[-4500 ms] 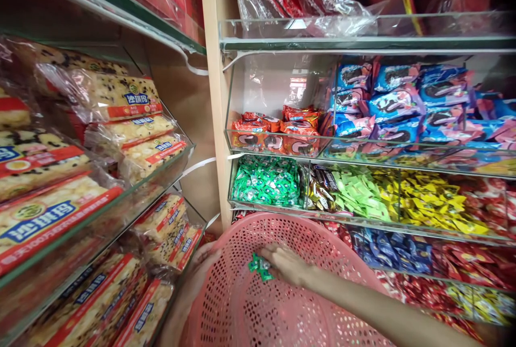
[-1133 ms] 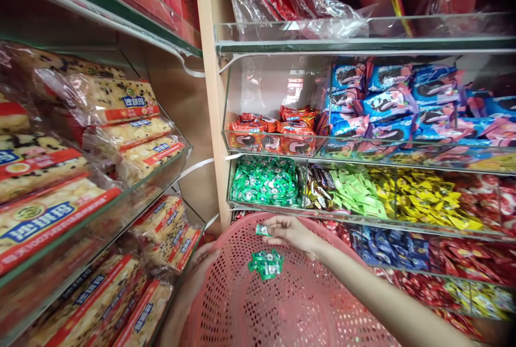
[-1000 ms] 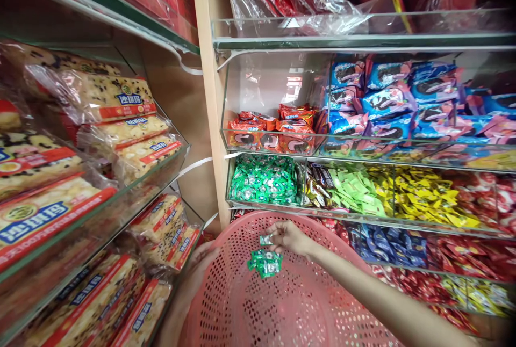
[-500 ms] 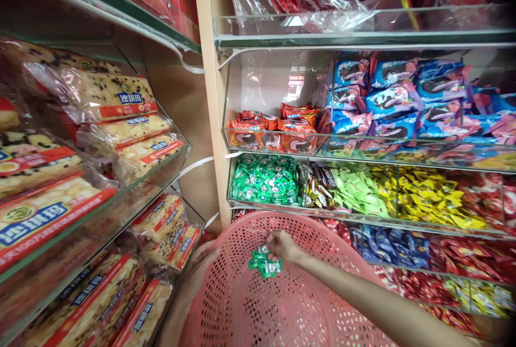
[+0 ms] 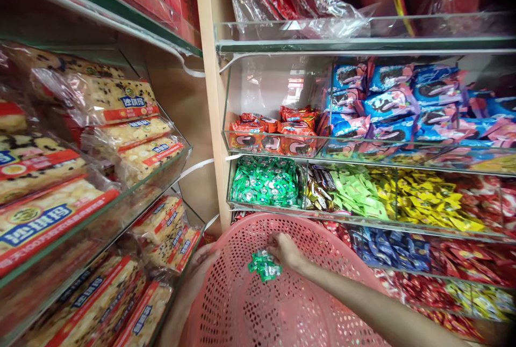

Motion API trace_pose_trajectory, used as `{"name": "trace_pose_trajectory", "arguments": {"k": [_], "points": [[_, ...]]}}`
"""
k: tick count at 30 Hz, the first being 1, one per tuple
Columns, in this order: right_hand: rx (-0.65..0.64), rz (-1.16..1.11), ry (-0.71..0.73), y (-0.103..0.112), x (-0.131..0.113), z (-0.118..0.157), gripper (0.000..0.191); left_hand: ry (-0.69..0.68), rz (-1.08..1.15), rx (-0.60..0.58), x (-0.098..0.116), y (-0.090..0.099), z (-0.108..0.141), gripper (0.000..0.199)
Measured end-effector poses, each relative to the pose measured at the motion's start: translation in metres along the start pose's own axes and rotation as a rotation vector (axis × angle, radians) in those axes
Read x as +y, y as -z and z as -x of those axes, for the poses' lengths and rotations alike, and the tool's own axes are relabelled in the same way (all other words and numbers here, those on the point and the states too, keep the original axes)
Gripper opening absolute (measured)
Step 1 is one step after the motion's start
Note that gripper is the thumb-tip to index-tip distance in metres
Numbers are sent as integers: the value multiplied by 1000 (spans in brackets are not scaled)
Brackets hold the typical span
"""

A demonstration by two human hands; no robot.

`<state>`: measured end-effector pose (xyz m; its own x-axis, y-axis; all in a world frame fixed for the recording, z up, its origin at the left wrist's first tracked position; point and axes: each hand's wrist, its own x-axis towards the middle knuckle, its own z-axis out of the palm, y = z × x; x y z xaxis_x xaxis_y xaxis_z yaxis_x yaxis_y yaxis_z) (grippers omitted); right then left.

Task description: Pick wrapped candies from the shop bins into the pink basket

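A pink perforated plastic basket [image 5: 258, 312] is tilted toward me below the candy shelves. My left hand [image 5: 205, 255] grips its left rim, with part of the fingers behind the edge. Inside the basket lies a small pile of green candy packets [image 5: 265, 266]. Right beside that pile is my right hand [image 5: 284, 250], its fingers curled together; whether anything is between them is hidden. Just above the basket's rim, a glass-fronted bin holds many green candies [image 5: 265, 181].
Packaged pastries [image 5: 116, 97] fill glass shelves at the left. A wooden post [image 5: 215, 94] stands in the corner. Rightward are bins of yellow candies [image 5: 427, 196], blue candies [image 5: 391, 247] and red ones. Blue-and-pink snack packs [image 5: 391, 102] sit above, under a glass shelf edge [image 5: 363, 45].
A green-and-silver packet at my right fingertips no longer shows there. My right hand has shifted very slightly, and the view has moved a little.
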<state>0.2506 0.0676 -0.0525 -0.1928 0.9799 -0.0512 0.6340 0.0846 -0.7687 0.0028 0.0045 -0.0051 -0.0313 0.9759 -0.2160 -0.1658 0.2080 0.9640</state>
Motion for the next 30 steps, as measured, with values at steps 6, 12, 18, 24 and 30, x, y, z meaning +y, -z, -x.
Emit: {"name": "trace_pose_trajectory", "arguments": {"k": [6, 12, 18, 24, 30], "points": [[-29, 472, 266, 23, -58, 23, 12, -9, -25, -34, 2, 2, 1, 49], [65, 560, 497, 50, -120, 26, 17, 10, -40, -21, 4, 0, 2, 48], [308, 495, 419, 87, -146, -16, 18, -46, -19, 31, 7, -8, 6, 47], [392, 570, 247, 97, -147, -44, 23, -21, 45, 48, 1, -8, 3, 51], [366, 634, 183, 93, -146, -55, 28, -47, 29, 65, -5, -4, -3, 54]]}}
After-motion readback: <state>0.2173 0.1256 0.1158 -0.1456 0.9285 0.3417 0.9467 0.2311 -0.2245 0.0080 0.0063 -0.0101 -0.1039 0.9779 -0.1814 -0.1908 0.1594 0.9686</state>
